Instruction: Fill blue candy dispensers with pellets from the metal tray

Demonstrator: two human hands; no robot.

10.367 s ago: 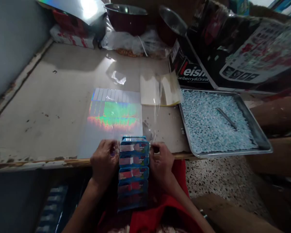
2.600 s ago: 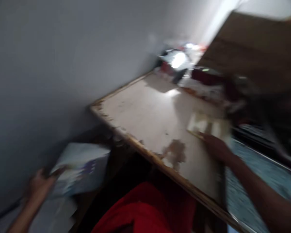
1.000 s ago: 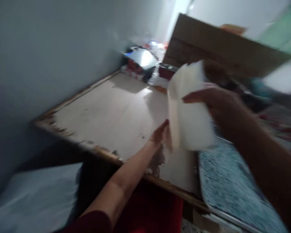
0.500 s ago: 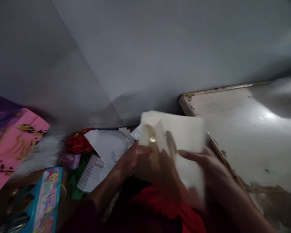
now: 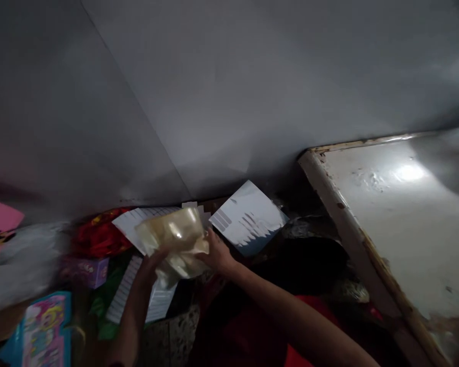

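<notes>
Glossy cream sheet (image 5: 172, 229): located between both hands, in front of the gray wall (image 5: 229, 102), over striped white papers (image 5: 124, 290). R hand (image 5: 219, 253) — fingers pinching the sheet's right edge. L hand (image 5: 150, 266) — gripping the lower-left edge; exact finger spacing too dim to tell. White cut-out sheet (image 5: 248, 216) lies near R hand, upper right. Purple box (image 5: 87, 271) & red wrapping (image 5: 99, 237): left of L hand. Worn table (image 5: 401, 229): far right, well apart from both hands.
</notes>
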